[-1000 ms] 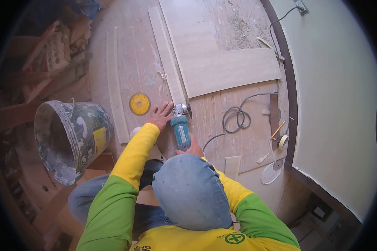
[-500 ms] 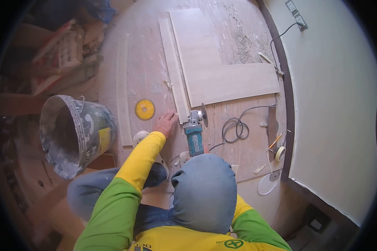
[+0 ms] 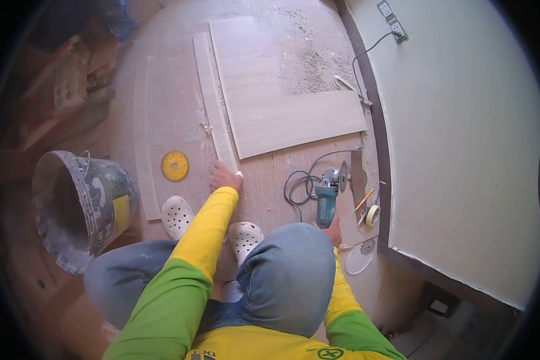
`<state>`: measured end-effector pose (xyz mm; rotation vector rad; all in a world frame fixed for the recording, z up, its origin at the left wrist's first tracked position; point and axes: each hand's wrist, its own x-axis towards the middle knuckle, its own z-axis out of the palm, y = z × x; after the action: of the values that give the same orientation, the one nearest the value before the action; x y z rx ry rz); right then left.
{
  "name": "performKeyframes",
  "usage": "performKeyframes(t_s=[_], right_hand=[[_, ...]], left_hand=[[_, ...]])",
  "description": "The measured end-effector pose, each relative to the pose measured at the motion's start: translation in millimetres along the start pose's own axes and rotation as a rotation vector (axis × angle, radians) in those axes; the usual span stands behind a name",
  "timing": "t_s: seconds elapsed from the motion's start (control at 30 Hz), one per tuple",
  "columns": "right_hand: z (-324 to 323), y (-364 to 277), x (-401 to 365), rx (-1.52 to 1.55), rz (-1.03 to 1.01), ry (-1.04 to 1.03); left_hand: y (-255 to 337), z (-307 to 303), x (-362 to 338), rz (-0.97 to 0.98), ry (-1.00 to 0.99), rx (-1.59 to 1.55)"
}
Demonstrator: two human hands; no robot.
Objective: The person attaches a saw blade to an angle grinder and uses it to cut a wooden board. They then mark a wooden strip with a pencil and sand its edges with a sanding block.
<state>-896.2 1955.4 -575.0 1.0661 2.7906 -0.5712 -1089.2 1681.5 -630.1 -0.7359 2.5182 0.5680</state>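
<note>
Left hand (image 3: pixel 224 177): laid open, palm down, touching the near end of the strip (image 3: pixel 212 102).
Right hand (image 3: pixel 335 231): closed around the rear of the grinder (image 3: pixel 326 195), partly hidden by the hood.
Grinder: laid on the floor at the right, disc toward the wall, cord (image 3: pixel 297 185) coiled just beside it.
Tile (image 3: pixel 270 102): L-shaped, set beside the strip.
Yellow disc (image 3: pixel 175 166): seen left of the left hand.
Bucket (image 3: pixel 117 192): tipped over, far left.

The person wore a grey-blue hood (image 3: pixel 288 276) and a long-sleeved shirt (image 3: pixel 252 345), yellow on body and forearms down to the left hand (image 3: pixel 225 177) and green on the upper sleeves (image 3: pixel 168 300). A green circled-cross emblem (image 3: pixel 329 353) sat at five o'clock of the hood. Blue jeans (image 3: pixel 123 279) and white perforated clogs (image 3: pixel 177 215) showed at ten o'clock.
</note>
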Motion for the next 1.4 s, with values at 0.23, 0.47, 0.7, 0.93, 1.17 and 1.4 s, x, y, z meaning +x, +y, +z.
performKeyframes(t_s=[0.23,0.47,0.7,0.93,1.17,1.4], right_hand=[[-1.4,38.0,10.3,-0.219,0.163,0.141],[22.0,77.7,-1.3,-0.298,0.237,0.146],[48.1,97.5,-13.5,-0.252,0.196,0.210],[13.3,109.7,-45.4,-0.252,0.008,0.031],[9.7,129.6,-38.0,-0.288,-0.057,-0.152],[20.8,137.2,-37.2,-0.321,-0.071,-0.128]], left_hand=[[-29.0,5.4,28.8,-0.117,-0.139,-0.269],[-78.0,-29.2,49.8,-0.123,-0.541,-0.667],[-87.9,-110.9,1.6,-0.097,-0.531,-1.344],[-78.7,-179.7,-59.5,-0.055,-0.512,-1.600],[-72.8,-214.2,-119.9,-0.025,-0.536,-1.730],[-81.2,-227.4,-161.1,0.045,-0.536,-1.698]])
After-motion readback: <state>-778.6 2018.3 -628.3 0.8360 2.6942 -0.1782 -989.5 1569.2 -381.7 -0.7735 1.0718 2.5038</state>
